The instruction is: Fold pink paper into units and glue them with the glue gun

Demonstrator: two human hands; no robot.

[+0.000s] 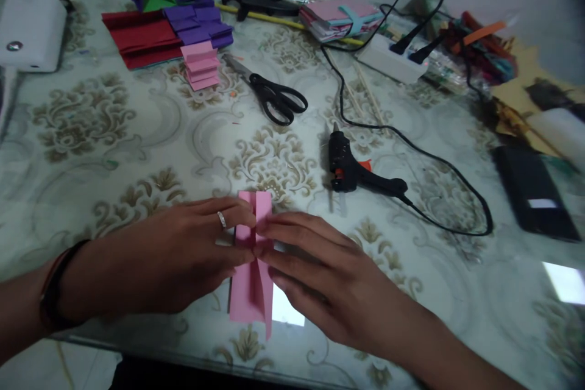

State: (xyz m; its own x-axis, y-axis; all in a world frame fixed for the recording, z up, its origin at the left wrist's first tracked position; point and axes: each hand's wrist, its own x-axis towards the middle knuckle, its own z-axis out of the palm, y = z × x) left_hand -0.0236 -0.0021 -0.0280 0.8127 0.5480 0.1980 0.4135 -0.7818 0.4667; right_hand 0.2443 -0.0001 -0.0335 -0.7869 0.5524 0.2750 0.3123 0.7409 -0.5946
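Observation:
A folded strip of pink paper lies upright in the view near the table's front edge, with a lengthwise crease down it. My left hand, with a ring and a dark wristband, pinches the paper from the left. From the right, my right hand has its fingertips closed on the paper's raised fold. The fingertips of both hands nearly meet at the crease. Beyond them are black-handled scissors and a small pleated pink paper.
A black glue gun with a looping cord lies right of centre. Behind it is a white power strip. Red folded paper and purple folded paper lie at the back left. A white adapter is far left, a dark phone far right.

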